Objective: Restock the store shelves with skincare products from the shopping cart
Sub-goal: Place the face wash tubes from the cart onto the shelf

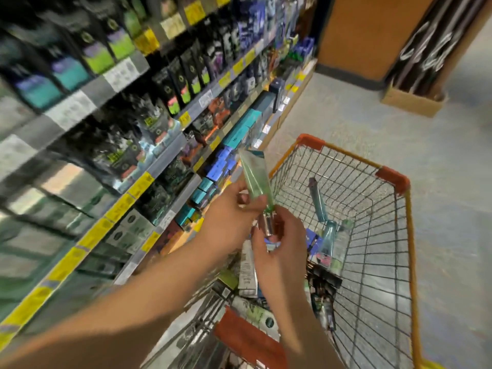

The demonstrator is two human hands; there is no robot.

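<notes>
We saw a translucent green tube [254,175] with a silver cap [267,222] at the centre. The cart [372,209] at four o'clock was grey wire with an orange rim and red-orange corner guards [393,179]. Inside it lay a white tube [247,267] and a pale teal bottle [328,239]. At nine o'clock, the shelves [149,166] carried yellow and white price labels [141,183], black packs with lime-green patches [183,83] and teal boxes [241,129]. The wall [372,35] at one o'clock was orange, the floor [439,145] speckled grey.

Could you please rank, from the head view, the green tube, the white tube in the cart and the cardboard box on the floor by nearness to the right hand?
From the right hand:
1. Green tube, gripped at its silver cap.
2. White tube, just left, in the cart.
3. Cardboard box, far across the floor, upper right.
</notes>
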